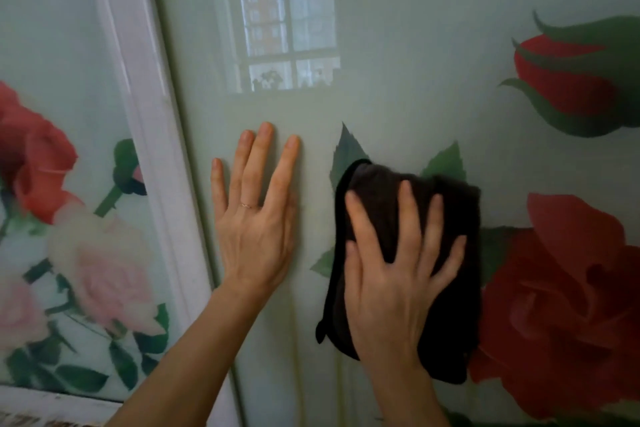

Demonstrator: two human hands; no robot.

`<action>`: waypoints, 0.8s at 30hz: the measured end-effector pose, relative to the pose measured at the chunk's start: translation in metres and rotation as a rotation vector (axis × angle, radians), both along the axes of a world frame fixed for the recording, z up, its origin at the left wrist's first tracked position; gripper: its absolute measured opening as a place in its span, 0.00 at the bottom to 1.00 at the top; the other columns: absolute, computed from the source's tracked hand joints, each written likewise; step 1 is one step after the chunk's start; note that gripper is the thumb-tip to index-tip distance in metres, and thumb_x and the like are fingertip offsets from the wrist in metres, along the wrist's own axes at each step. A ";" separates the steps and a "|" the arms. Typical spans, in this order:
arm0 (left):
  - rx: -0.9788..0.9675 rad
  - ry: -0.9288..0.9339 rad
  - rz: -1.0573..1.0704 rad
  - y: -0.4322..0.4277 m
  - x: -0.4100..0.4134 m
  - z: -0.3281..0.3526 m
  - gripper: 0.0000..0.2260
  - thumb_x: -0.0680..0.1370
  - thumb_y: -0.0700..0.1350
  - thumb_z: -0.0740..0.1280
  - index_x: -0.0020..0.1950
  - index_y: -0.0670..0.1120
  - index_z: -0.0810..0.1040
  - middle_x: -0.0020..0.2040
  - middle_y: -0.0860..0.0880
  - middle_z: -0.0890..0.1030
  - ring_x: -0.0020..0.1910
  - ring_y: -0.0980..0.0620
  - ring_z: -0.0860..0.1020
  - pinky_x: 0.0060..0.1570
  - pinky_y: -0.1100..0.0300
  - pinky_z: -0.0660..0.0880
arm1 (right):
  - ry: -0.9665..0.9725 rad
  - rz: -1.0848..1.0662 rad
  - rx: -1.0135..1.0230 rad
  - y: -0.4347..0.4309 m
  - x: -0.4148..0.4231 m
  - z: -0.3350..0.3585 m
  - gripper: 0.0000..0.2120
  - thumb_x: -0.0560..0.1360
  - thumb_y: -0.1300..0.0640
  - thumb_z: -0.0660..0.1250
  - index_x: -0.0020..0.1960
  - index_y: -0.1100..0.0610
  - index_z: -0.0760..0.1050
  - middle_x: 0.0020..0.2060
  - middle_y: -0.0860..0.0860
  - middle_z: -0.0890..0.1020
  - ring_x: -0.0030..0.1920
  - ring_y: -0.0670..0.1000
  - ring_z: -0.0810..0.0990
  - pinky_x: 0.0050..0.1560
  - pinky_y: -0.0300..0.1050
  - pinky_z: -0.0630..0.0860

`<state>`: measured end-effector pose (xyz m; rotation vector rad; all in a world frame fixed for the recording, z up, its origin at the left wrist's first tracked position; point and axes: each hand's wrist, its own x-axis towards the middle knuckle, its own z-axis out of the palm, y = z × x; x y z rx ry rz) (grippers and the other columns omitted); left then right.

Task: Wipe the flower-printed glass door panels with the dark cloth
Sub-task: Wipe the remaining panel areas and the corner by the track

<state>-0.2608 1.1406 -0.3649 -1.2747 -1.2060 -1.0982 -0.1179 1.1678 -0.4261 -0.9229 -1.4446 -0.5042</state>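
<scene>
Right of the white frame point(149, 135), on the glass panel point(415, 45), the dark cloth point(377, 191) could bunch or slip if pressure eases, since the right hand point(391, 288) only presses it with spread fingers, gripping nothing; it lies under that palm, over printed leaves point(446, 163). The left hand point(256, 225), flat and open, rests on bare glass between cloth and frame, likely leaving fresh smudges

We see soft, dim daylight, a window's reflection point(287, 38) glaring palely on the glass door panel point(415, 45), the roses point(100, 263) at left blurred, and the white frame point(145, 114) bowing from wide-angle distortion.
</scene>
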 end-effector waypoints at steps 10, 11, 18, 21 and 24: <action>-0.010 -0.023 -0.031 -0.011 -0.021 -0.003 0.22 0.84 0.37 0.56 0.79 0.45 0.62 0.79 0.42 0.61 0.80 0.45 0.55 0.79 0.45 0.50 | -0.189 0.025 0.075 -0.012 -0.043 -0.023 0.21 0.85 0.52 0.57 0.77 0.40 0.64 0.78 0.55 0.63 0.79 0.62 0.57 0.76 0.70 0.49; -0.008 -0.016 -0.035 -0.012 -0.021 -0.003 0.22 0.84 0.38 0.56 0.79 0.45 0.61 0.79 0.42 0.60 0.81 0.46 0.54 0.79 0.45 0.50 | -0.200 0.035 0.083 -0.011 -0.043 -0.024 0.21 0.86 0.51 0.57 0.77 0.40 0.64 0.78 0.54 0.64 0.78 0.62 0.58 0.76 0.69 0.49; 0.055 -0.034 0.123 -0.021 -0.035 -0.013 0.34 0.75 0.24 0.58 0.79 0.44 0.62 0.78 0.42 0.63 0.79 0.46 0.60 0.78 0.42 0.50 | 0.004 -0.031 0.013 -0.007 -0.041 -0.006 0.27 0.81 0.55 0.65 0.77 0.41 0.64 0.77 0.57 0.61 0.79 0.64 0.56 0.76 0.69 0.49; 0.040 -0.035 0.126 -0.023 -0.044 -0.018 0.33 0.76 0.25 0.60 0.79 0.43 0.62 0.78 0.42 0.63 0.79 0.48 0.58 0.78 0.42 0.51 | 0.053 -0.054 -0.005 -0.013 -0.061 -0.008 0.25 0.82 0.56 0.65 0.77 0.41 0.64 0.78 0.57 0.61 0.79 0.65 0.56 0.75 0.71 0.50; 0.025 -0.032 0.092 -0.025 -0.043 -0.018 0.20 0.85 0.37 0.55 0.78 0.43 0.64 0.78 0.42 0.62 0.80 0.48 0.57 0.78 0.43 0.51 | -0.163 0.012 0.056 -0.021 -0.079 -0.024 0.22 0.86 0.51 0.57 0.78 0.41 0.62 0.78 0.56 0.61 0.79 0.63 0.55 0.76 0.70 0.49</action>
